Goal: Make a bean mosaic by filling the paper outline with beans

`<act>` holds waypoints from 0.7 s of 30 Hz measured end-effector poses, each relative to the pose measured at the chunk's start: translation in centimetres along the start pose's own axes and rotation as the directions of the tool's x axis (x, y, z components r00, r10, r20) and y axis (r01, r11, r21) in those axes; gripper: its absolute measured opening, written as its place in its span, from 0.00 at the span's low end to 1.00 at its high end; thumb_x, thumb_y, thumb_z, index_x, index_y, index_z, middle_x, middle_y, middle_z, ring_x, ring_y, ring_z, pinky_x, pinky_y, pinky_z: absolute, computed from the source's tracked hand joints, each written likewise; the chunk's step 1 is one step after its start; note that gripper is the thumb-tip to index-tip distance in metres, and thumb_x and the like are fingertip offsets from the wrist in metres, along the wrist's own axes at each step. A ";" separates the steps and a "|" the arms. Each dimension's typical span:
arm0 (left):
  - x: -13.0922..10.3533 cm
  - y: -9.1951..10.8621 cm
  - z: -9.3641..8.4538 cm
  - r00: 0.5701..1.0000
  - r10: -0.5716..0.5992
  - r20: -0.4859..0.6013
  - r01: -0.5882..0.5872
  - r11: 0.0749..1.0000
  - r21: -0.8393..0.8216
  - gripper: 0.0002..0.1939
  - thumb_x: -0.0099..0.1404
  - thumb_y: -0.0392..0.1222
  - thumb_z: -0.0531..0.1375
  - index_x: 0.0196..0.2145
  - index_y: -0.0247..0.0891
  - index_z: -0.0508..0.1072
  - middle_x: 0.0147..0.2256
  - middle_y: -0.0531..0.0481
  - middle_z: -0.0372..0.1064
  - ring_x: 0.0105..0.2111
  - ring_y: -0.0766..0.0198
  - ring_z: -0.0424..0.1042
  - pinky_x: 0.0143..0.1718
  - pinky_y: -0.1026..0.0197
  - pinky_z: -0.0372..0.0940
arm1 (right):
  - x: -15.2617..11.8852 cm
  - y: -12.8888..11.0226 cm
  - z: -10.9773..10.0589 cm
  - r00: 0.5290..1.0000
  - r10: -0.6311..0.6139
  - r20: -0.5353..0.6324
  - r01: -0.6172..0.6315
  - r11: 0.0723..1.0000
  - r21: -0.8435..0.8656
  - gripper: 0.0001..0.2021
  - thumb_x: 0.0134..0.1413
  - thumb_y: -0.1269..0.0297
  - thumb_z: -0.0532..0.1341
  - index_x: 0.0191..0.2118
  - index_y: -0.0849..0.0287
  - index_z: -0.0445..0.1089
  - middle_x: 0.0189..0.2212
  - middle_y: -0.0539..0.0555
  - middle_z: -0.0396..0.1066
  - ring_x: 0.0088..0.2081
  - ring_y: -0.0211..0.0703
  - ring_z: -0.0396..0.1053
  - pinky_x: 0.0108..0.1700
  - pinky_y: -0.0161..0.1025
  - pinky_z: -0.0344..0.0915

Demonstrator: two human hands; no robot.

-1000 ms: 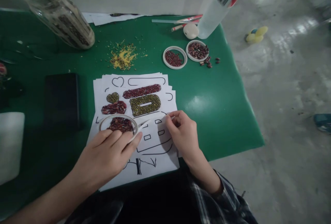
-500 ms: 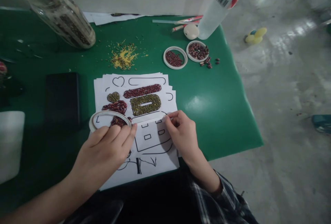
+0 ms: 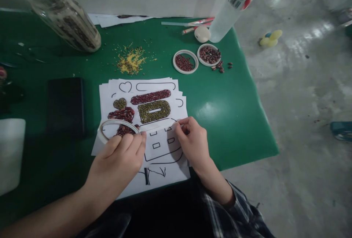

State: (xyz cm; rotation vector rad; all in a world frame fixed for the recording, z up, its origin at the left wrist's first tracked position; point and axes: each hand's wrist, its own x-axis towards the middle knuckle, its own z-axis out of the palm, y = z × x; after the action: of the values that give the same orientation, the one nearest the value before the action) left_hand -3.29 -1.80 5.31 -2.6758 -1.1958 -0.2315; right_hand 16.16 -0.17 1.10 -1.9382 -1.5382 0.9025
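White roll of tape [image 3: 102,135] stands tilted just beyond and left of the left fingertips, its oval stretching left to right; the left hand [image 3: 118,161], the nearer one, has its fingers curled closed on the near rim. From there a pale strip [image 3: 158,126] runs rightward, rising slightly away, above the outlined paper [image 3: 163,161], bean-filled shapes [image 3: 154,112] just beyond; at its right end the right hand [image 3: 194,139] pinches it, thumb against forefinger, no gap visible
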 end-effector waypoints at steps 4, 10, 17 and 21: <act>0.0 0.0 0.0 0.999 0.041 0.004 -0.041 0.994 0.097 0.21 0.60 0.20 0.45 0.41 0.27 0.73 0.21 0.48 0.61 0.25 0.59 0.56 0.28 0.57 0.51 | 0.0 -0.1 0.0 1.000 0.007 0.002 -0.007 1.000 -0.006 0.06 0.55 0.63 0.55 0.31 0.58 0.65 0.18 0.47 0.66 0.20 0.34 0.62 0.27 0.33 0.56; 0.1 0.2 0.1 0.999 0.032 0.019 -0.034 0.990 0.134 0.21 0.62 0.21 0.45 0.39 0.31 0.75 0.20 0.50 0.59 0.24 0.59 0.55 0.28 0.58 0.53 | 0.0 -0.1 0.1 1.000 0.002 -0.006 -0.002 1.000 -0.012 0.05 0.55 0.63 0.54 0.32 0.58 0.64 0.18 0.47 0.66 0.20 0.34 0.61 0.27 0.33 0.56; 0.0 0.3 0.0 0.996 0.027 0.088 -0.041 0.985 0.166 0.20 0.61 0.21 0.46 0.42 0.28 0.74 0.22 0.49 0.62 0.25 0.60 0.59 0.29 0.58 0.54 | 0.1 -0.2 0.1 0.999 0.027 -0.023 -0.027 1.000 -0.005 0.04 0.54 0.65 0.56 0.31 0.57 0.60 0.17 0.45 0.64 0.19 0.32 0.60 0.25 0.32 0.55; 0.0 0.4 -0.3 0.991 0.012 0.137 -0.038 0.981 0.190 0.19 0.61 0.22 0.48 0.44 0.28 0.74 0.23 0.50 0.63 0.27 0.60 0.61 0.30 0.58 0.55 | 0.1 -0.1 -0.3 0.998 0.056 -0.021 -0.055 0.998 0.039 0.06 0.53 0.66 0.56 0.34 0.56 0.55 0.13 0.40 0.58 0.16 0.31 0.55 0.22 0.31 0.52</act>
State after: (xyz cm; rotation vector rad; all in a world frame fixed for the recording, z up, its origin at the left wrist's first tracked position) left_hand -3.04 -2.14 5.57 -2.5692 -1.1558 0.0678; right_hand 16.31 -0.03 1.36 -1.9658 -1.4513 0.9237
